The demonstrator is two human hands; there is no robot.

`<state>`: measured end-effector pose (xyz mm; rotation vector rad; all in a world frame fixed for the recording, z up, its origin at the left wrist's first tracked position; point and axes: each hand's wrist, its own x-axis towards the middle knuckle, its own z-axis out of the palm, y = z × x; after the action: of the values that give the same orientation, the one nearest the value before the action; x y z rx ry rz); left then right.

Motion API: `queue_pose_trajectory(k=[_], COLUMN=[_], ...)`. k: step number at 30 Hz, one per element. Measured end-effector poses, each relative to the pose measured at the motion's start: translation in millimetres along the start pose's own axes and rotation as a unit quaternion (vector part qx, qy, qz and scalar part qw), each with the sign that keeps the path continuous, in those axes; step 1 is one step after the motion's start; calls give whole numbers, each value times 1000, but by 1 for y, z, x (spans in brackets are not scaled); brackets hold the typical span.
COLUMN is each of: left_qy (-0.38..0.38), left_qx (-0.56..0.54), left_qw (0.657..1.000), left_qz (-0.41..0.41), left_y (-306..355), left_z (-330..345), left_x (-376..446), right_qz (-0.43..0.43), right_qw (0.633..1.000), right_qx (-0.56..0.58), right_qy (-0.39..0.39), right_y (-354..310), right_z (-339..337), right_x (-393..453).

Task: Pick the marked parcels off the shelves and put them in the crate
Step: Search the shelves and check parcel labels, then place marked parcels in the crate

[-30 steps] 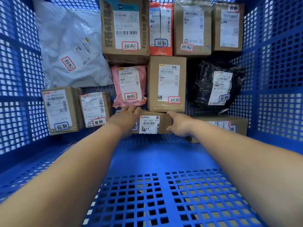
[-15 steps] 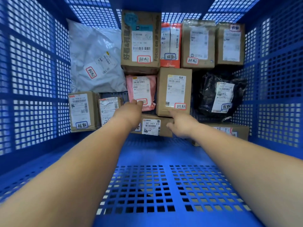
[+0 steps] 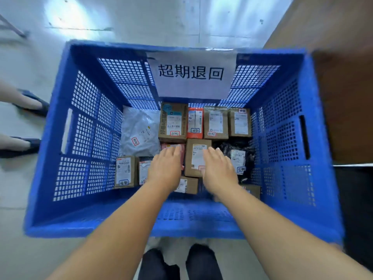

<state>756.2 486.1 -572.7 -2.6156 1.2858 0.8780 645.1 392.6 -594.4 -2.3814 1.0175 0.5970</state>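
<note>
Both hands are seen above the parcels inside the blue crate, and nothing is held by either. The left hand is spread flat, fingers straight, over the pink parcel and part of the small box with the white label; the right hand is likewise flat and relaxed, over the lower corner of the tall cardboard box. Whether the palms are touching the parcels or are held just above them cannot be told from this view.

The marked parcels are already lying on the crate floor, packed toward the far wall beneath the paper sign — a grey mailer bag, a row of cardboard boxes, a red parcel and a black bag among them. Most carry a small stamped tag. The nearer part of the floor is left bare.

Several risks can be judged from here. The small box near the hands could be nudged out of line as the hands are withdrawn. The soft bags could be crushed if heavier boxes are later set on top. A label could be turned face-down, so that the mark is hidden — a check would then be made harder. Another person's feet are seen just beside the crate on the left, so a collision could follow if the crate is shifted.
</note>
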Motion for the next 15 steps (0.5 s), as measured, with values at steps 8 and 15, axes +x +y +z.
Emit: queue_pose_trajectory(k=[8,15], left_qy=[66,89], left_qx=[0,41], left_qw=[994,970], left_qz=[90,222], left_y=[53,97], left_z=[-78,-121], left_x=[-66,-118], right_qz=[82,171], right_qw=[994,967], right_qx=[56,119], right_qy=[56,148], right_y=[-2,-1], right_z=[-85,-119], right_x=[-104,-190])
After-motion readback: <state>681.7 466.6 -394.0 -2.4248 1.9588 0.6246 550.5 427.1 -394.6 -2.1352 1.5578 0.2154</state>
